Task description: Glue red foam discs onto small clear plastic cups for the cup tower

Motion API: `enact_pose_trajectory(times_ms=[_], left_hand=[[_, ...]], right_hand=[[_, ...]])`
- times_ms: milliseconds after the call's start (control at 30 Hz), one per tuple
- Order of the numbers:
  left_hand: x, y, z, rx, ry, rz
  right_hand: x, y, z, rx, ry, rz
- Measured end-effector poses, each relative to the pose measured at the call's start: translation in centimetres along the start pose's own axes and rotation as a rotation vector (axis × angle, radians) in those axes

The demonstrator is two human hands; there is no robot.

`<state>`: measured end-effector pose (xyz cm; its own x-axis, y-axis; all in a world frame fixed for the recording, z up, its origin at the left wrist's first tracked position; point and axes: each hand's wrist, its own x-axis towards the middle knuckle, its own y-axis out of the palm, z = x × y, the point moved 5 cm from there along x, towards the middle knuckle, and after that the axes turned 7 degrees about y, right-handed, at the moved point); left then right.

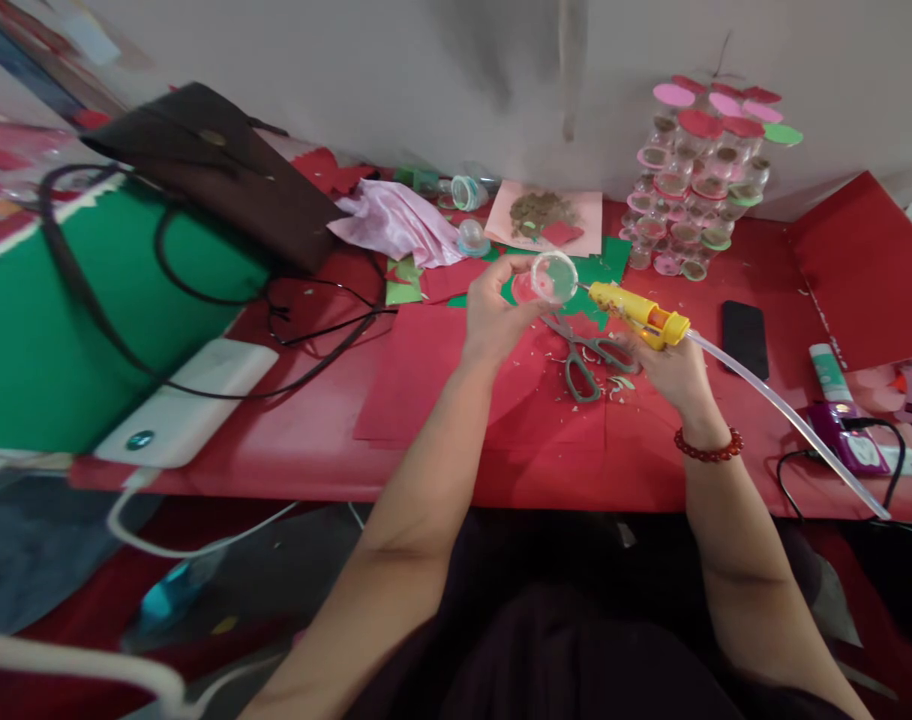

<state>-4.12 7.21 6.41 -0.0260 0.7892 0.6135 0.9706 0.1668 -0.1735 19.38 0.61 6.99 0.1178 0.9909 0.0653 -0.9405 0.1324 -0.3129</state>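
Note:
My left hand (497, 310) is closed around a small clear plastic cup (553, 277), tilted so its round mouth faces me. My right hand (670, 370) grips a yellow glue gun (640, 313), its nozzle touching the cup's rim. A long clear glue stick (786, 420) trails from the gun's back toward the right. Grey-handled scissors (587, 362) lie on the red table (546, 460) between my hands, among paper scraps. A red bead bracelet (709, 448) circles my right wrist.
A stack of small cups with pink, red and green lids (692, 190) stands at the back right. A black phone (745, 338) lies right of the gun. A brown bag (223, 165), green sheet (66, 320), white power bank (182, 405) and cables fill the left. Pink cloth (396, 225) lies behind.

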Motion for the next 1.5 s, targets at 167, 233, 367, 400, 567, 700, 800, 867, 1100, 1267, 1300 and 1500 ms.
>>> enact_pose_trajectory(times_ms=[167,233,367,400,567,700,800,867,1100,1267,1300,1500], left_hand=[[0.1,-0.1,0.3,-0.006,-0.009,-0.028],[0.2,-0.2,0.2,-0.006,-0.011,-0.043],[0.1,-0.3,-0.1,0.009,-0.007,-0.044],[0.1,-0.3,-0.2,0.013,-0.005,-0.041],[0.1,-0.3,-0.2,0.038,-0.004,-0.023],[0.2,-0.3,0.1,0.036,-0.010,-0.018],[0.1,-0.2,0.2,0.048,-0.015,-0.027],[0.0,-0.2,0.3,0.073,-0.018,-0.044],[-0.2,0.0,0.4,0.153,-0.020,-0.052],[-0.4,0.2,0.3,0.212,-0.027,-0.050],[-0.5,0.3,0.2,0.223,-0.031,-0.046],[-0.7,1.0,-1.1,0.424,-0.055,-0.005]], right_hand=[[0.0,0.2,-0.1,-0.017,-0.011,0.021],[0.0,0.3,-0.1,-0.013,0.002,0.022],[-0.3,0.7,0.2,0.016,0.041,0.035],[-0.3,0.8,0.2,0.026,0.042,0.047],[-0.5,0.9,0.0,0.040,0.049,0.062],[-0.6,1.0,-0.2,-0.002,0.032,0.055],[-0.8,1.2,0.0,-0.003,0.022,0.081],[-0.9,1.3,0.3,0.005,0.016,0.097],[-0.9,1.5,0.3,0.024,0.024,0.115],[-0.9,1.6,-0.1,0.029,-0.001,0.128],[-0.9,1.6,-0.1,0.029,0.002,0.129],[-0.9,1.6,0.2,0.047,0.000,0.132]])
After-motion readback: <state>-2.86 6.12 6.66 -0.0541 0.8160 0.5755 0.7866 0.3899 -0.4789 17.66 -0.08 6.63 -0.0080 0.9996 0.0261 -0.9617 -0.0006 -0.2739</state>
